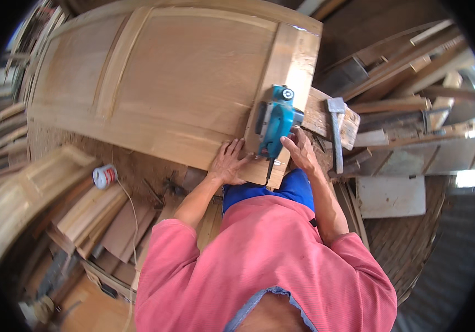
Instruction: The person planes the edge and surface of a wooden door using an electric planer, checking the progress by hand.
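Note:
A blue electric hand planer (276, 124) rests on the right end of a panelled wooden door (193, 61), its black cord hanging toward my waist. My left hand (229, 162) lies flat on the door's near edge, fingers spread, just left of the planer's rear. Close by the planer's handle, on its right side, is my right hand (302, 152). Its thumb and fingers are apart and not wrapped round the handle; whether the thumb touches it I cannot tell.
A hammer (336, 133) lies on a worn board (350, 124) right of the door. Scrap timber (403, 105) is piled at the right. At the left are a white can (104, 176), stacked boards (88, 213) and a pale cord (135, 221).

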Demonstrator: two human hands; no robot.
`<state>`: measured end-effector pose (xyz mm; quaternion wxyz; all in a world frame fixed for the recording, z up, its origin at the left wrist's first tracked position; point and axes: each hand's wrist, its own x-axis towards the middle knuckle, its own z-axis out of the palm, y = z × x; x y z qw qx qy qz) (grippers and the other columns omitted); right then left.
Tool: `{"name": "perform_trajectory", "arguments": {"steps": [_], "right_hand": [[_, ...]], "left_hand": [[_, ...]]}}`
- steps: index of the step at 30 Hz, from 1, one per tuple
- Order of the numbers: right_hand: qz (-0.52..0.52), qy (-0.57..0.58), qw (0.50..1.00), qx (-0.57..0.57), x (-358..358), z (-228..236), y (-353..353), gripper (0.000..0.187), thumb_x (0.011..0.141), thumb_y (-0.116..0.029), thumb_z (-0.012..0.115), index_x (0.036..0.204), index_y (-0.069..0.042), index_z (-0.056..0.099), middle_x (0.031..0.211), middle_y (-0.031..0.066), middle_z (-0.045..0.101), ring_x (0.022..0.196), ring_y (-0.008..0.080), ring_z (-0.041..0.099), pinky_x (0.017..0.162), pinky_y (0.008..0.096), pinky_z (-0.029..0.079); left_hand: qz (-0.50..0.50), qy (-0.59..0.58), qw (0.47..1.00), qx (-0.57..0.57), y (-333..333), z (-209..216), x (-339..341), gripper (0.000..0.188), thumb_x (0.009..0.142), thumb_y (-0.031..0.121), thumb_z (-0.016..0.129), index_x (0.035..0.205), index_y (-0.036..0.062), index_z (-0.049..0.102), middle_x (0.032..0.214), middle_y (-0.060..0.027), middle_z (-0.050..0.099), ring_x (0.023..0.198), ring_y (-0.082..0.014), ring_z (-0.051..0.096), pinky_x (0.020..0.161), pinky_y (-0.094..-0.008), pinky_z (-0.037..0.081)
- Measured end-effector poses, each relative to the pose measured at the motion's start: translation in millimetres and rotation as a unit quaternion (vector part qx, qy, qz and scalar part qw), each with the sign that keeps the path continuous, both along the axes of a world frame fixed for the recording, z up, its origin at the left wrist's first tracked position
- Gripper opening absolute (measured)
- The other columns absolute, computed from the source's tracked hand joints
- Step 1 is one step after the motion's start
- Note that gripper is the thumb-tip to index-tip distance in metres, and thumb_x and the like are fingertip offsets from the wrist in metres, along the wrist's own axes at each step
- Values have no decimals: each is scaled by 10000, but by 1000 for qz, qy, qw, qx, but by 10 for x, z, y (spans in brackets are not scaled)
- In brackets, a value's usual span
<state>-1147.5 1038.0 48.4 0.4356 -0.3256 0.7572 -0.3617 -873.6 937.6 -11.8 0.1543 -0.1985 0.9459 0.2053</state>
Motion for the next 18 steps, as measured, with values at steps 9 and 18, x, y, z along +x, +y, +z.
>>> {"name": "perform_trajectory", "arguments": {"steps": [9, 18], "right_hand": [[-141, -282, 946, -74, 322, -145, -385, 461, 943, -284, 717, 1245, 2, 515, 906, 93, 635, 784, 173, 631, 679, 330, 538], [35, -172, 984, -38, -319, 389, -77, 477, 827, -187, 627, 1232, 59, 575, 698, 61, 605, 609, 152, 571, 587, 316, 467]], "left_hand": [[209, 23, 978, -1, 606, 28, 176, 1082, 618, 456, 896, 1564, 277, 402, 1677, -278, 107, 1554, -460, 81, 1238, -620, 66], [708, 68, 702, -43, 1375, -39, -557, 1193, 765, 534, 822, 1583, 5, 133, 1615, -418, 33, 1518, -553, 23, 1183, -686, 71]]}}
